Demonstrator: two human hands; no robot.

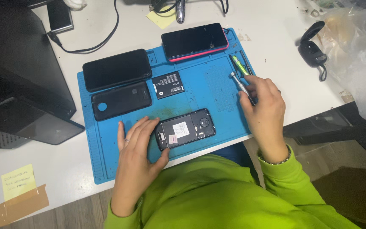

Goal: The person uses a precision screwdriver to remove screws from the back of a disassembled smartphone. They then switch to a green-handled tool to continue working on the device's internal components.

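Nearest the camera, lime-green sleeves (217,191) filled the lower frame, a beaded bracelet at the right wrist.

Left hand (135,148) lay flat and spread on the blue work mat (106,165), a ring on one finger, thumb and fingertips pressed against the left end of the opened phone (185,128). Not closed around it, only bracing it. The phone lay back-up near the mat's front edge, rear cover off, battery bay bare, camera ring at its right end.

Right hand (264,106) was closed on a slim metal screwdriver (240,86) at the mat's right edge, handle end pointing away from the person, tip hidden under the fingers. Hands well apart, the phone between them.

Middle of the mat: a loose black battery (168,85), and left of it the detached back cover (121,101). Beyond that, a dark phone (116,69) lay screen-up. At the far edge, a phone in a pink case (195,41) partly overhung the mat. A green-handled tool (239,65) lay in the mat's side tray.

Further off on the white surface (276,51): a black cable (92,44), yellow sticky note (161,19), a black handheld device (313,48) at right, clear plastic bag (359,59) beyond it.

Risks, as judged: the phone was held by light side pressure only, so a push from the driver could skate it toward the front edge. A slipped tip could gouge the exposed board. The loose battery sat within reach of metal tools.
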